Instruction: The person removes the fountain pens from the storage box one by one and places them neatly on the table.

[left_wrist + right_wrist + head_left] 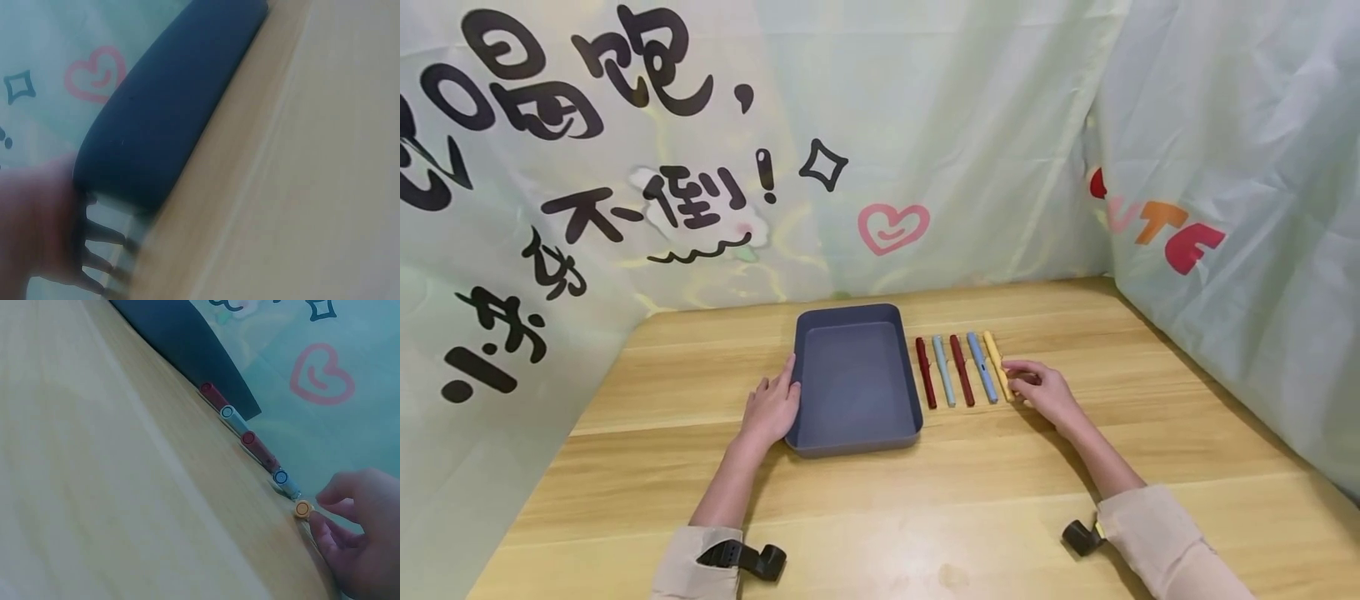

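A dark blue-grey rectangular tray (853,387) lies on the table. My left hand (772,408) rests against its left wall, fingers extended along the side; in the left wrist view the fingers spread below the tray's corner. Right of the tray, several capped pens lie side by side: a dark red pen (927,373), a light teal pen (944,372), another dark red pen (962,372), a blue pen (982,368) and a yellow pen (996,360) at the right end. My right hand (1045,392) is beside the yellow pen, loosely bent fingertips right at its side.
The wooden table (880,517) extends in front of the tray and to both sides. A pale printed curtain (985,167) hangs along the back and sides. Black cameras are strapped at both wrists, over beige sleeves (1150,525).
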Demonstrator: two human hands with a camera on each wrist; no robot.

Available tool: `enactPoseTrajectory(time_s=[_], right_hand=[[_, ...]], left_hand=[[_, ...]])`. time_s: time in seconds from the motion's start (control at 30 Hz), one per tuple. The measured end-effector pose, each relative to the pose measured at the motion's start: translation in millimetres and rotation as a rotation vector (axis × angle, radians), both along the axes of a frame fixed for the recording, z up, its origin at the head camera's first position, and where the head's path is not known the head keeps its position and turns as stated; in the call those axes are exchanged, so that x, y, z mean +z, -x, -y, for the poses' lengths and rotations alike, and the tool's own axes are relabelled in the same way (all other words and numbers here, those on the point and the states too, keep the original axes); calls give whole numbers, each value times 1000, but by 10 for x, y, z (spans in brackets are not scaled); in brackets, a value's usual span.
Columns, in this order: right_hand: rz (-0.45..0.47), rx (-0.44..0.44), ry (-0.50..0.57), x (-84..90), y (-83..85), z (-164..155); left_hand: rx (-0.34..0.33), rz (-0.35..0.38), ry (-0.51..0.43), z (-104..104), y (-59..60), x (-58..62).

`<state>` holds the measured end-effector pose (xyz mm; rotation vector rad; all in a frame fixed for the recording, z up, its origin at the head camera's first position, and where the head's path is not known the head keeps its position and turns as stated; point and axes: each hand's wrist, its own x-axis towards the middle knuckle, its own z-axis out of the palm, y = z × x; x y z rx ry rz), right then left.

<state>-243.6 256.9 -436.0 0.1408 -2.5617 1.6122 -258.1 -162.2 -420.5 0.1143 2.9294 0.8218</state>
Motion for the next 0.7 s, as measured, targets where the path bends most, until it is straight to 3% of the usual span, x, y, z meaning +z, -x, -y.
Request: enactPoseTrajectory(time_s=[0.3, 0.53, 0.7], right_hand=[[24, -24, 15, 111, 4, -40], [-111, -15, -196, 374, 63, -24], [-227, 13, -344, 596, 196, 72]], left_hand=[[2, 6, -27, -29, 35, -20], [-24, -1, -67, 24, 79, 15], [-50, -40, -35, 49, 90, 145]])
